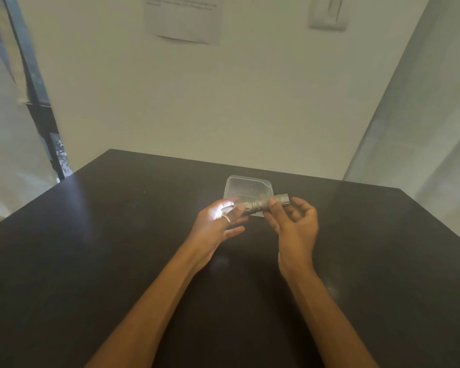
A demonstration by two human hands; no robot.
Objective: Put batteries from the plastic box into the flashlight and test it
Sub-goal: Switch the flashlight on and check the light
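Note:
A grey flashlight lies level above the dark table, its head pointing left and its tail to the right. It is lit: bright white light falls on the palm of my left hand, which holds the head end with thumb and fingers. My right hand pinches the tail end between thumb and fingertips. Behind the flashlight stands a clear plastic box; its contents are too blurred to make out.
The dark table meets a pale wall at its far edge. A paper sheet and a light switch hang on that wall. A dark frame stands at the left, a grey panel at the right.

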